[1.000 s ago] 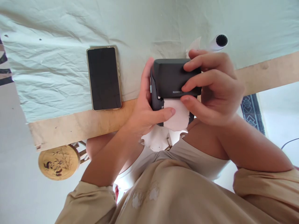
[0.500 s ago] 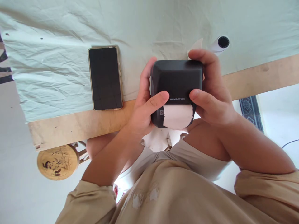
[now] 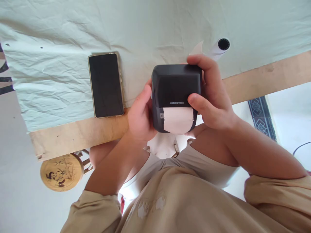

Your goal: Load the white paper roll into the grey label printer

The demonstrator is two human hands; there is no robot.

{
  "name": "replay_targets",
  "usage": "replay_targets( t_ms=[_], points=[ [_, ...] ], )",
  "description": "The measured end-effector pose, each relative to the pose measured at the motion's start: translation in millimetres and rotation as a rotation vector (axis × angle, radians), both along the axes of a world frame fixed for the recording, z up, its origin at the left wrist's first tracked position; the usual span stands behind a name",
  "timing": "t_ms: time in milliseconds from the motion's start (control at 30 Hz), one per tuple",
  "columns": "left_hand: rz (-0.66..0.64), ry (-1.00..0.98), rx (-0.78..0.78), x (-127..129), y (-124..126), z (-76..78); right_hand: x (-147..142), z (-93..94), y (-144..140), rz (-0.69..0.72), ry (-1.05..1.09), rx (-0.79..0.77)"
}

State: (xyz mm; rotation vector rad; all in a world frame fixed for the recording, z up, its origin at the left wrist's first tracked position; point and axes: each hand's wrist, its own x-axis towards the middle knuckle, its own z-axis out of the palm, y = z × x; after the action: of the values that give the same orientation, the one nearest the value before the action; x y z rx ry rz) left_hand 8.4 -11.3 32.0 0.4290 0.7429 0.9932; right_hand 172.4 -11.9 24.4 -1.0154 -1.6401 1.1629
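Note:
Between my hands is a black label printer (image 3: 178,85) with NIIMBOT lettering, held over the table's near edge. A strip of white label paper (image 3: 178,120) hangs out of its front slot, with a ragged edge along the side. My right hand (image 3: 215,94) grips the right side, its thumb on the top face and its index finger at the far corner. Along the left side lies my left hand (image 3: 142,115), thumb against the printer's edge and the other fingers hidden beneath or behind it.
A phone (image 3: 107,85) with a dark screen lies left on the pale green tablecloth (image 3: 145,32). Beyond my right hand are a white roll (image 3: 220,48) with a dark core and a curled paper piece (image 3: 198,48). A round wooden stool (image 3: 62,171) stands below the wooden table edge (image 3: 107,131).
The printer has shifted slightly left in view. My left thumb has come off its top face to its left side. My right hand keeps its grip.

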Motion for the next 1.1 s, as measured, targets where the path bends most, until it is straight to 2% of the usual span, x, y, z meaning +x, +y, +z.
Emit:
replay_targets(
  t_ms=[167,233,400,633,967,1100],
  points=[
    [-0.029,-0.127,0.007,-2,3,-6.1,2,-1.4,2,-0.045,0.031,0.099],
    [-0.039,-0.131,0.036,-2,3,-7.1,2,-0.6,1,-0.05,0.004,0.083],
    [0.049,-0.048,0.043,-3,1,-12.7,1,-0.3,0,-0.1,-0.085,0.027],
    [0.006,-0.027,0.059,-4,-1,-9.2,0,0.1,2,-0.06,-0.086,0.056],
    [0.087,0.063,0.05,-3,-1,-7.7,2,1.2,2,0.004,-0.102,0.101],
    [0.07,0.04,0.022,-3,0,-8.7,6,2.6,3,0.022,-0.133,0.124]
  ],
)
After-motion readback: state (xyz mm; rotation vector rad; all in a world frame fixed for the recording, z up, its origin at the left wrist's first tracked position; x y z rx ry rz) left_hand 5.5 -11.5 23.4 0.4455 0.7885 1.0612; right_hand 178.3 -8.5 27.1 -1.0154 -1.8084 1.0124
